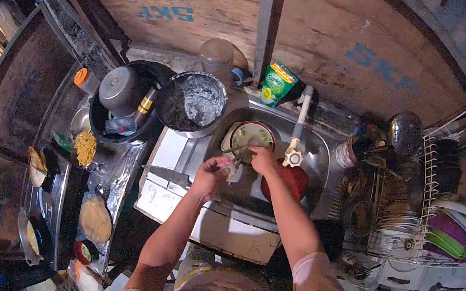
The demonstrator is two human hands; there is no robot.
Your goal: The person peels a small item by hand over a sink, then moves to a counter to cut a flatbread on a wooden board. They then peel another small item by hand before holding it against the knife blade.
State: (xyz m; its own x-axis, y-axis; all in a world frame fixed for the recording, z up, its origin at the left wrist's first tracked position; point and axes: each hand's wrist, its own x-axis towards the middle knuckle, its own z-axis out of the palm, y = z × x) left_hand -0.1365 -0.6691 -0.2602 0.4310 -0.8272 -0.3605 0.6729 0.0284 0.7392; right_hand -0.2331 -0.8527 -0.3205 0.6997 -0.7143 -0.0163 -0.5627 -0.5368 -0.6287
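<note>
Over the front of the steel sink (313, 182), my left hand (213, 173) pinches a small whitish piece (232, 172), too small to name. My right hand (262, 160) is closed beside it, with a thin greyish knife blade (240, 151) seeming to reach from its fingers toward the left hand. Just behind both hands, a pale bowl (273, 136) with green bits inside sits in the sink. A red basin (292, 184) lies partly under my right forearm. To the left, a broad knife (165, 174) rests on the counter.
A faucet (297, 133) extends over the sink from behind. A green pouch (278, 84) stands at the back. Left are a soapy-looking pot (191, 102) and a black tub (157, 74) with cookware. Dish racks (430, 189) hold plates at right; yellow food (85, 148) lies far left.
</note>
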